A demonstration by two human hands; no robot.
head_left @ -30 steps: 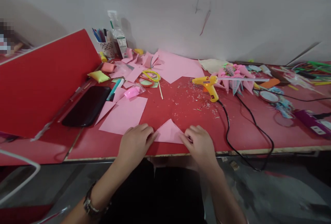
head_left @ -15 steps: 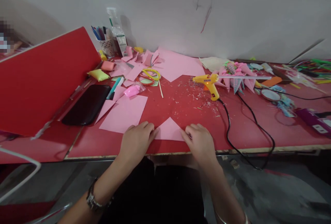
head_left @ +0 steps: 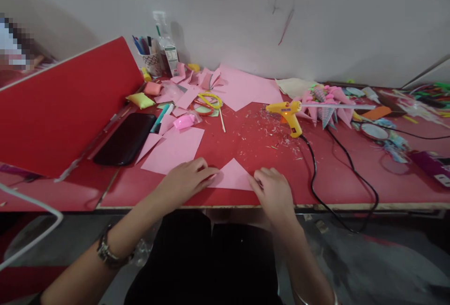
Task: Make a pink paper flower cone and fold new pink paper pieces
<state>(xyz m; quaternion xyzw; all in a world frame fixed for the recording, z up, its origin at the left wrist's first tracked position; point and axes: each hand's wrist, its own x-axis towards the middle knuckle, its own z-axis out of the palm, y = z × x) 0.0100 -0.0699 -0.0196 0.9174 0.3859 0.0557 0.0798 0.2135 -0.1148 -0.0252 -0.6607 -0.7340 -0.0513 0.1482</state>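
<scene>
A folded piece of pink paper (head_left: 234, 177) lies on the red tabletop close to the front edge, its visible part pointing away from me like a triangle. My left hand (head_left: 186, 177) pinches its left corner between thumb and fingers. At the right corner, my right hand (head_left: 273, 190) grips the paper with curled fingers, thumb on the near side. Both corners are partly covered by my fingers. Beyond my left hand is a flat pink sheet (head_left: 172, 152).
A yellow glue gun (head_left: 290, 116) stands right of centre, its black cord (head_left: 314, 173) hanging over the edge. To the left are a black phone (head_left: 124, 140) and a raised red board (head_left: 70, 108). Scissors (head_left: 213, 101), paper cones (head_left: 326, 108) and a bottle (head_left: 168, 54) sit farther back.
My left hand's wrist has swung outward to the left, with its fingers flatter along the paper's left corner. My right hand keeps its grip. The view has shifted slightly.
</scene>
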